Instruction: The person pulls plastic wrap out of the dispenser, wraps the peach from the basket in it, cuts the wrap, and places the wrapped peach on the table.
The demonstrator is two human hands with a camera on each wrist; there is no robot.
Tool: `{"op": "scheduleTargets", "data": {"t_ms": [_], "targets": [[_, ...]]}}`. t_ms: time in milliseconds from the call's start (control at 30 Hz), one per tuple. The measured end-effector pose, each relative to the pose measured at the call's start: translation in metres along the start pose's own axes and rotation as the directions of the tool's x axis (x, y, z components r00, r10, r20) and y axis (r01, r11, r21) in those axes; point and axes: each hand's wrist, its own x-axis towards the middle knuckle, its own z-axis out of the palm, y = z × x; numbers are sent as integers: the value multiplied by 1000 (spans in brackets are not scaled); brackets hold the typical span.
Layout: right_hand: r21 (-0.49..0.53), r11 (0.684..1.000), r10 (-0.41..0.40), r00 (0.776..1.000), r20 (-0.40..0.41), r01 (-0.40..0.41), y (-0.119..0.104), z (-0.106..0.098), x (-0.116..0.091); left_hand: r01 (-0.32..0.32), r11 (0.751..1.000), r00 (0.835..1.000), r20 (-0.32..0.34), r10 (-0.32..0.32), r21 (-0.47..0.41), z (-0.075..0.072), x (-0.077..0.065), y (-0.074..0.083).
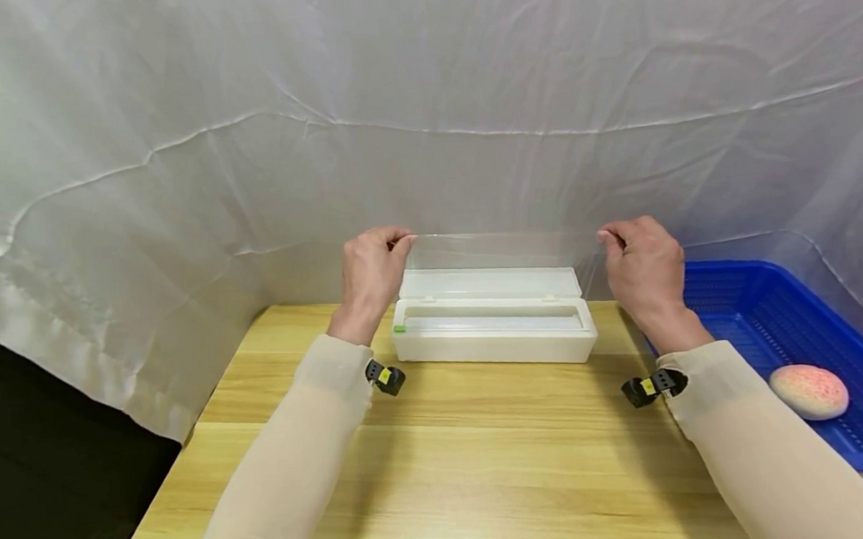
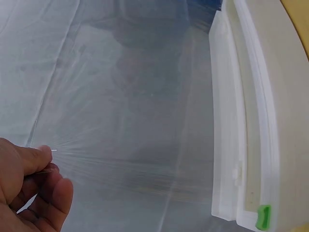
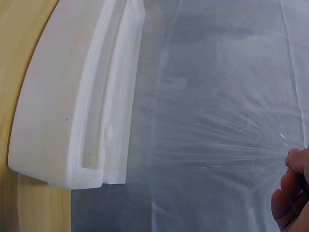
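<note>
A sheet of clear plastic wrap (image 1: 505, 248) stretches between both hands, above and behind a long white dispenser box (image 1: 493, 349). My left hand (image 1: 373, 272) pinches its left corner between thumb and forefinger. The right corner is pinched by my right hand (image 1: 645, 267), level with the left. In both wrist views, fine creases fan out from the fingertips across the film. The box's narrow lid (image 1: 489, 284) is tipped back, and a whitish roll (image 1: 491, 324) shows in the slot. A small green slider (image 2: 263, 217) sits at the box's left end.
To the right stands a blue plastic basket (image 1: 766, 273) holding a pink and cream peach-like fruit (image 1: 810, 392). The box rests on a wooden table (image 1: 483, 466). A pale grey sheet (image 1: 417, 70) hangs behind the table and down its left side.
</note>
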Motion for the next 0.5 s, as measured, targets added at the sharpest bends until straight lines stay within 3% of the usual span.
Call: {"op": "scheduleTargets", "data": {"t_ms": [200,500], "targets": [[39,999,-13,999,-47,15,-7,-6,3,22,999,999,-42,-23,-34,-7,0,5],[67,998,0,996,-92,6,-16,-13,5,-23,996,993,-114,14,-84,-13,0,10]]}}
